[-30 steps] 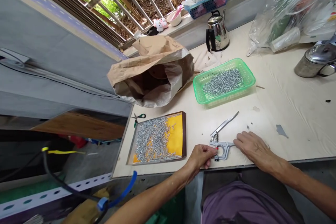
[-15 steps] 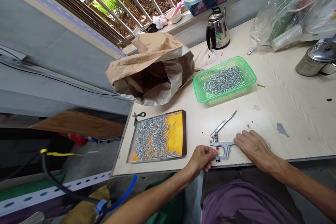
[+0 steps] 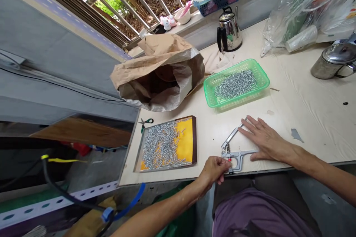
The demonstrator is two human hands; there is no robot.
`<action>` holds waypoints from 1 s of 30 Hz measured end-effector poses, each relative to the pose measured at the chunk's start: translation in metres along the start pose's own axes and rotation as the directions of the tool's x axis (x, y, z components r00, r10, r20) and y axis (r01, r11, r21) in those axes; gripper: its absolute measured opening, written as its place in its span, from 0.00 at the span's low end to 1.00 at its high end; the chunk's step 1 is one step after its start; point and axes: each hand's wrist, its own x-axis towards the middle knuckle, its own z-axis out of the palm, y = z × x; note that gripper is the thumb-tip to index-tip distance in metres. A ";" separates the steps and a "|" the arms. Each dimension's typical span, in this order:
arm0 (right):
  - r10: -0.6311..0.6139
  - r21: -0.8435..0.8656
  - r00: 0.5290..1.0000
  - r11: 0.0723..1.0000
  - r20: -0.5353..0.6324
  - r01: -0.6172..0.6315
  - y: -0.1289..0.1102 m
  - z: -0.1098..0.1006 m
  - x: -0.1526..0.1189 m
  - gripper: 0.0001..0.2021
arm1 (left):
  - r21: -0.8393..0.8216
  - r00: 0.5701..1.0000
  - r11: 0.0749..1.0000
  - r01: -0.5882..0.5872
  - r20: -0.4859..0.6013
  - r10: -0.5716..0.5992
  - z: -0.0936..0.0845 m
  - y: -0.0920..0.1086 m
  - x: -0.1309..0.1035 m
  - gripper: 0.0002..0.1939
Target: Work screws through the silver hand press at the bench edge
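Observation:
A pair of grey hand-press pliers [image 3: 238, 154] with a spring and a red part at the jaw lies near the table's front edge, its handles spread apart. My left hand [image 3: 214, 169] is closed in a pinch at the jaw; whatever its fingertips hold is hidden. Over the handle ends, my right hand [image 3: 265, 140] is open with fingers spread, fingertips at the upper lever and thumb beside the lower handle. To the left is a shallow tray [image 3: 194, 142] with a yellow bottom, holding many small silvery metal pins. More such pins lie in a green plastic basket [image 3: 209, 100] beyond the pliers.
Small green-handled scissors [image 3: 146, 122] lie at the table's left edge. Behind the tray stands a large open paper sack [image 3: 155, 57]. A steel kettle [image 3: 232, 31] is at the back, and a lidded metal cup [image 3: 328, 63] and plastic bags [image 3: 300, 18] are on the right.
My right hand has shifted up and its fingers have spread from the lower handle toward the upper lever. The left hand stays pinched at the jaw. The view has shifted slightly.

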 end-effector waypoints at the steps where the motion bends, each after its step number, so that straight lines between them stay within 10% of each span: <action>1: -0.013 0.001 0.999 1.000 0.032 0.013 0.003 0.000 0.004 0.47 | -0.001 1.000 1.000 0.004 -0.004 -0.004 0.001 0.000 -0.001 0.25; 12: -0.027 -0.023 0.997 0.999 0.079 0.029 0.006 0.001 0.008 0.53 | -0.032 1.000 0.999 0.020 0.003 -0.020 0.001 -0.002 -0.001 0.26; 25: 0.001 -0.032 0.998 0.999 0.063 0.001 -0.004 -0.009 0.011 0.34 | 0.031 1.000 0.999 0.014 -0.022 -0.014 0.001 -0.006 -0.003 0.25; 28: 0.012 -0.018 0.999 1.000 0.039 -0.012 -0.006 -0.008 0.009 0.33 | 0.256 0.971 0.957 -0.135 -0.156 0.179 0.000 -0.008 -0.009 0.20; 30: 0.022 -0.011 0.999 1.000 0.048 -0.021 -0.008 -0.008 0.008 0.29 | 0.491 0.858 0.812 -0.315 -0.218 0.465 0.003 -0.006 -0.012 0.15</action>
